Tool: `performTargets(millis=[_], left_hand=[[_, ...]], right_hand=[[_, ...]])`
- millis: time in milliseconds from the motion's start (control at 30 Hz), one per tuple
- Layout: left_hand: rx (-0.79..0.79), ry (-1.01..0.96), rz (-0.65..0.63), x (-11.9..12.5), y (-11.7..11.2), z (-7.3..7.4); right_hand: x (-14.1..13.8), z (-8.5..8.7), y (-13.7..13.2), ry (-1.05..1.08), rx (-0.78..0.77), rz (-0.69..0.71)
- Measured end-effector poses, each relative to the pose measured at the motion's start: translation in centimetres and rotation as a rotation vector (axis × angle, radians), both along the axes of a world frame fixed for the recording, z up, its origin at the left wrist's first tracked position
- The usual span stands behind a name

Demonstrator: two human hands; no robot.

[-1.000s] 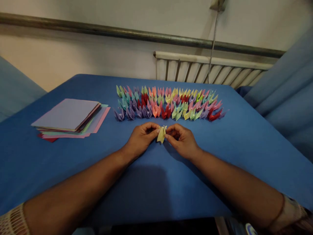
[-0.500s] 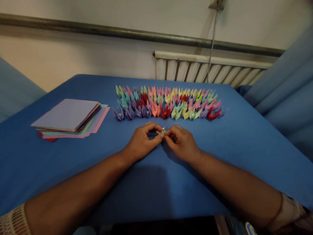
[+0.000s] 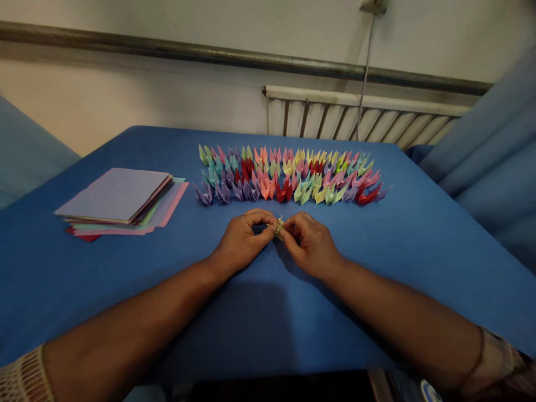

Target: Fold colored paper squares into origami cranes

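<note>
A small pale yellow folded paper piece [image 3: 278, 230] is pinched between my two hands over the middle of the table. My left hand [image 3: 247, 237] grips it from the left with thumb and index finger. From the right, my right hand [image 3: 312, 243] pinches it, thumb and fingertips close to the left ones. Fingers cover most of the piece, so its full shape is hidden. Just beyond my hands, several rows of colourful paper cranes [image 3: 285, 191] stand in red, purple, pink, green and yellow.
To the left lies a stack of coloured paper sheets [image 3: 115, 195], lavender on top. A blue cloth [image 3: 234, 335] covers the table. Behind it are a radiator [image 3: 326, 114], a wall pipe [image 3: 201, 53] and a hanging cord [image 3: 365, 78]. Blue curtains [image 3: 498, 139] hang at both sides.
My fingers have shifted slightly on the yellow paper, and a little more of it shows below my fingertips. Cranes and paper stack stay in place.
</note>
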State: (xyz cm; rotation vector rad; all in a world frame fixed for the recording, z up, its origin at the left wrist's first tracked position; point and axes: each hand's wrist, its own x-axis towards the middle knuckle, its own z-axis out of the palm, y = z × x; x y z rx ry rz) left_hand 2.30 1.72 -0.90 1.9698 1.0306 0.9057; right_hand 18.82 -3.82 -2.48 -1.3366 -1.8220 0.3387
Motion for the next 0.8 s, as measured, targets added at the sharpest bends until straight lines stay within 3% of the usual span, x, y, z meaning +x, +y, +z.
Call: performTargets(millis=[133, 600, 800], left_hand=[[0.017, 0.000, -0.001, -0.02, -0.03, 0.09], [-0.062, -0.036, 0.017, 0.57, -0.52, 0.31], [-0.083, -0.047, -0.060, 0.26, -0.40, 0.45]], right_hand=[[0.04, -0.22, 0.19, 0.030, -0.009, -0.032], [-0.38, 0.05, -0.21, -0.153, 0.026, -0.014], [0.02, -0.43, 0.28, -0.010, -0.003, -0.021]])
